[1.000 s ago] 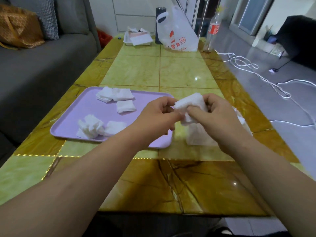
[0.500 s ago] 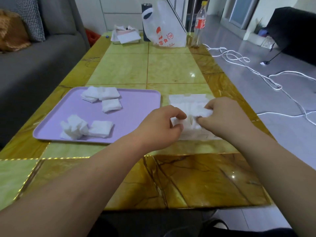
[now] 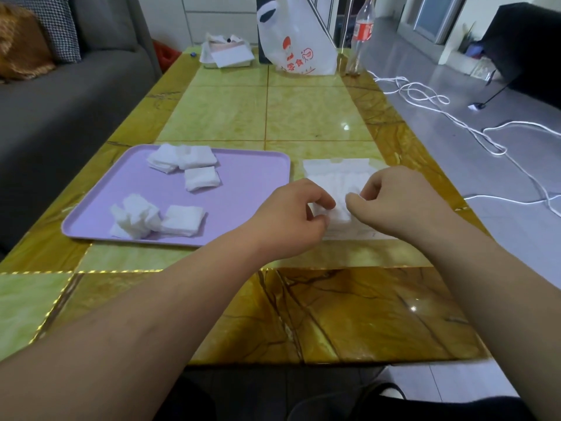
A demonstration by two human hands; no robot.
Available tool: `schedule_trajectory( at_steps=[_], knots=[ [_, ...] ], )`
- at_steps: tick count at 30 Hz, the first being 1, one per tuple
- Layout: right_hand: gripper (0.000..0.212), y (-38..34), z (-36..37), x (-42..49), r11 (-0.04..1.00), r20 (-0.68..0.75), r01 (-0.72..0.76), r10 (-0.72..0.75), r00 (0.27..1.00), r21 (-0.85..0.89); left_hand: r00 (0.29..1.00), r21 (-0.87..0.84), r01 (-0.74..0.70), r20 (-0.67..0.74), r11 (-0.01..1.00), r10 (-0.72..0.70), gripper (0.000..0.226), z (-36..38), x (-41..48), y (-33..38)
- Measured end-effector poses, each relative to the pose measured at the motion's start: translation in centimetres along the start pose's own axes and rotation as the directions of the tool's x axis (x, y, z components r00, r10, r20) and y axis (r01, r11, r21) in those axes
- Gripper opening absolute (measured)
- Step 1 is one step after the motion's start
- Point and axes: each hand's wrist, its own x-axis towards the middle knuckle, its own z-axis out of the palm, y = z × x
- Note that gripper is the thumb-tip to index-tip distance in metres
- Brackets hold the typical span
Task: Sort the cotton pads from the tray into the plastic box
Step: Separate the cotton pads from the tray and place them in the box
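A person's left hand [image 3: 291, 217] and right hand [image 3: 400, 202] both pinch a white cotton pad [image 3: 335, 212] with curled fingers, holding it down inside a clear plastic box [image 3: 337, 162] on a yellow-green table [image 3: 303, 117]. Just left of the box sits a lilac tray [image 3: 252, 174], where more pads [image 3: 182, 220] lie in loose clusters.

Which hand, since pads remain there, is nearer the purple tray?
Left. The left hand is at the right edge of the tray, pinching a pad; the right hand is farther right, over the box.
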Motion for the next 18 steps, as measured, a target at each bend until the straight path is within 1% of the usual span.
schedule_trajectory(
  at_steps=[4,7,8,10,11,12,13,15,16,17,18],
  knots=[
    [0.028,0.2,1.0,0.3,0.999,0.066,-0.038,0.038,0.997,-0.012,1.000,0.003,0.000,0.011,1.000,0.000,0.023,0.0,0.0,0.1],
    [0.029,0.2,1.8,0.8,0.997,0.127,-0.075,0.074,0.989,0.000,1.000,0.004,-0.001,0.012,1.000,0.001,0.023,0.1,-0.1,0.3],
    [0.029,0.1,1.8,0.9,0.996,0.133,-0.080,0.083,0.988,-0.026,1.000,-0.003,0.006,0.015,1.000,-0.006,0.023,0.0,-0.1,0.2],
    [0.030,-0.5,1.2,0.9,0.983,0.079,-0.076,0.090,0.993,-0.165,1.000,-0.004,0.006,0.024,1.000,-0.006,0.024,-0.1,-0.1,0.1],
    [0.031,-0.9,0.9,0.9,0.972,0.016,-0.065,0.071,0.997,-0.228,1.000,-0.001,0.001,0.027,1.000,-0.001,0.026,-0.2,-0.1,0.2],
    [0.032,-1.4,0.5,0.8,0.969,-0.057,-0.046,0.033,0.998,-0.243,1.000,-0.003,-0.001,0.025,1.000,0.001,0.027,-0.4,-0.2,0.1],
    [0.032,-2.0,0.4,0.8,0.979,-0.127,-0.009,-0.017,0.992,-0.203,1.000,-0.006,0.001,0.014,1.000,-0.001,0.027,-0.7,-0.4,0.1],
    [0.029,-3.8,1.1,0.5,0.991,-0.222,0.133,-0.135,0.966,-0.024,1.000,0.016,-0.006,-0.028,1.000,0.006,0.024,-1.9,-0.7,-0.2],
    [0.027,-4.8,1.8,0.4,0.974,-0.236,0.217,-0.196,0.952,0.066,0.998,0.048,-0.019,-0.058,0.999,0.021,0.022,-2.7,-0.9,-0.6],
    [0.025,-5.7,2.9,0.2,0.950,-0.225,0.284,-0.250,0.942,0.132,0.996,0.092,-0.023,-0.088,0.996,0.031,0.019,-3.7,-1.1,-1.0],
    [0.022,-6.7,4.0,0.0,0.928,-0.190,0.328,-0.296,0.936,0.176,0.993,0.147,0.002,-0.115,0.989,0.015,0.018,-4.8,-1.4,-1.7]
  ],
)
